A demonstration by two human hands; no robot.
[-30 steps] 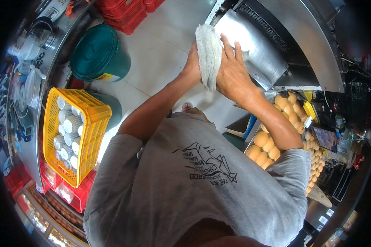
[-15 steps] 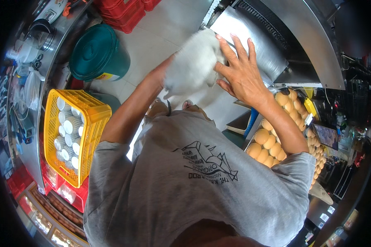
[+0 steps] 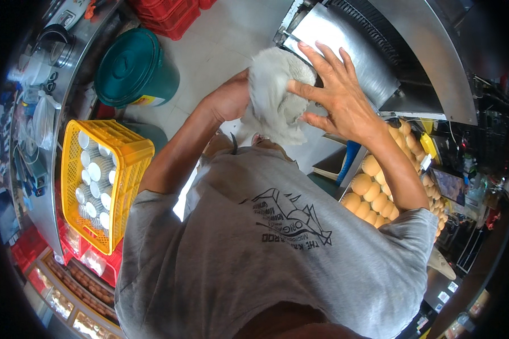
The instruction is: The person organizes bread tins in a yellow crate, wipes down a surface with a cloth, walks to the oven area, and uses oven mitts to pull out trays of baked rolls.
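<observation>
A crumpled white cloth (image 3: pixel 280 85) hangs bunched in front of me, above the floor. My left hand (image 3: pixel 232 99) holds it from the left side, with the fingers hidden behind the fabric. On the other side, my right hand (image 3: pixel 336 93) has its fingers spread, and one fingertip overlaps the cloth's right edge. Whether that fingertip presses on the cloth I cannot tell. Just beyond the right hand lies a shiny metal plate (image 3: pixel 345 53) on a dark machine.
To the right sit many round golden-brown baked goods (image 3: pixel 373 192). On the left are a yellow crate (image 3: pixel 116 186) of white-bottomed paper cups, a lidded green bin (image 3: pixel 133 68) and a steel counter (image 3: pixel 76 73). Red crates (image 3: pixel 167 17) stand at the far side.
The cloth, blurred before, has shifted right and bunched more upright. My left hand has moved right and up with it. The right hand remains spread, shifted slightly right.
</observation>
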